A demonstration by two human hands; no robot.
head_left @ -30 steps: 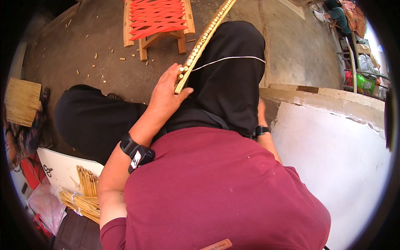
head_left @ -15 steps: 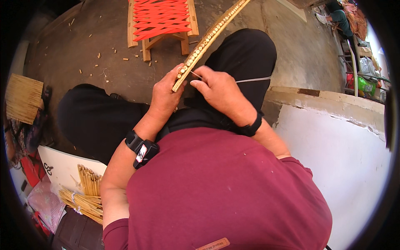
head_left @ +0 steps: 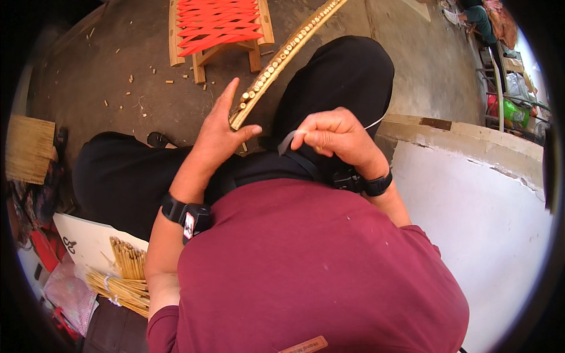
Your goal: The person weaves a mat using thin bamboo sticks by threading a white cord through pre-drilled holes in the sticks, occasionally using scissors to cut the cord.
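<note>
Between the knees (head_left: 368,65), the stick panel (head_left: 275,67) rests at the left hand (head_left: 218,132), its fingers spread loose, while the right hand (head_left: 344,138), pinching a blurred grey strip (head_left: 286,143), has drawn back, leaving only the left touching it.

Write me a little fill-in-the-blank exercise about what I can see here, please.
1. The hand at the near end of the row of sticks is the person's ____ one.
2. The right hand has a ____ band around its wrist.
3. The crisscross strips on the wooden frame are ____.
4. The scissors lie on a ____ board.

Missing words: left; black; red; white.
</note>
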